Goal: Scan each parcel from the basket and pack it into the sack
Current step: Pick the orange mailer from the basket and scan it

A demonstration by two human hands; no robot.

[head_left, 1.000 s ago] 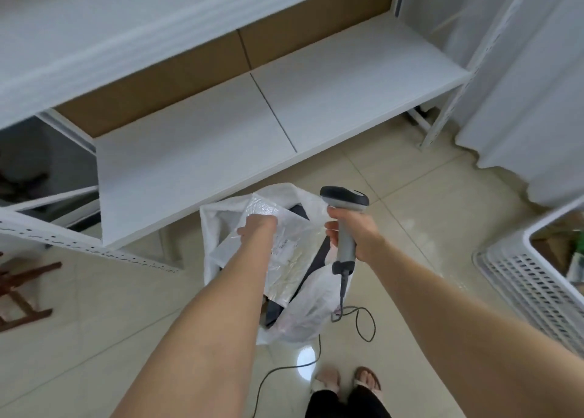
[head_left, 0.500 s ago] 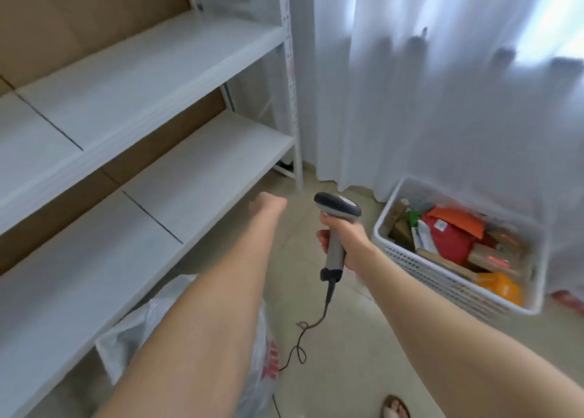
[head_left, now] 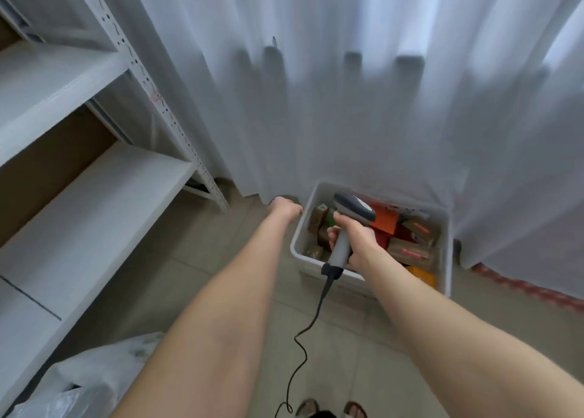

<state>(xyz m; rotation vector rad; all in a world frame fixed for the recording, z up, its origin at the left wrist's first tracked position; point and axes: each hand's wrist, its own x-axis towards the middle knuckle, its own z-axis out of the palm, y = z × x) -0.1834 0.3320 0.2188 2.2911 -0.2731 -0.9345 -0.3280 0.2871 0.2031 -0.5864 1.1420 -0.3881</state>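
Observation:
A white basket stands on the floor by the curtain, filled with several parcels: brown boxes, an orange packet. My right hand grips the handle of a grey barcode scanner above the basket's left half; its black cable trails down to the floor. My left hand reaches out just left of the basket rim, holding nothing, its fingers curled and pointing away. The white plastic sack lies at the bottom left.
White metal shelving runs along the left with a slotted upright post. A white curtain hangs behind the basket. Tiled floor lies between the shelving and the basket. My feet show at the bottom edge.
My left hand let go of the clear parcel in the sack and swung right towards the basket. The view turned from the sack to the basket; the scanner stayed in my right hand.

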